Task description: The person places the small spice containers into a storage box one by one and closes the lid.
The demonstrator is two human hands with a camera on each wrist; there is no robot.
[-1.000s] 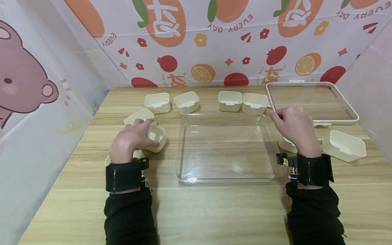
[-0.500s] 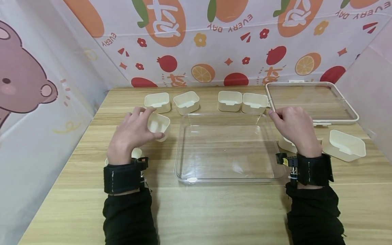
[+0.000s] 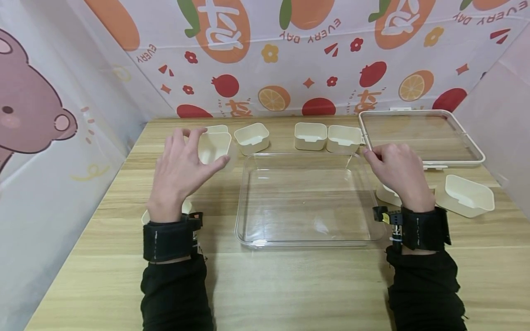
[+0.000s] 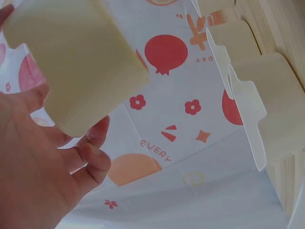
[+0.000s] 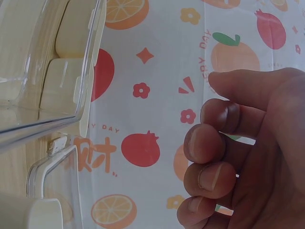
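Note:
Raised above the left side of the table, my left hand [image 3: 178,170] holds a small cream plastic box [image 3: 213,148] between thumb and fingers. In the left wrist view the box's smooth side [image 4: 81,62] faces the camera, and the left hand [image 4: 28,152] grips it from below. My right hand [image 3: 399,172] hovers at the right of a large clear bin [image 3: 306,211], fingers loosely curled. The right wrist view shows nothing in the right hand [image 5: 257,133]. A cream box [image 3: 388,196] lies partly hidden under that hand.
Cream boxes stand along the back: one [image 3: 251,139] left of centre, a pair [image 3: 310,137] further right. Another box [image 3: 468,197] sits at the right. One more [image 3: 146,217] shows behind the left wrist. A clear lid with a white rim [image 3: 422,164] lies at the back right.
My left hand has picked up the cream box from the table's left side, lifting it up and away towards the back. My right hand has stayed in place.

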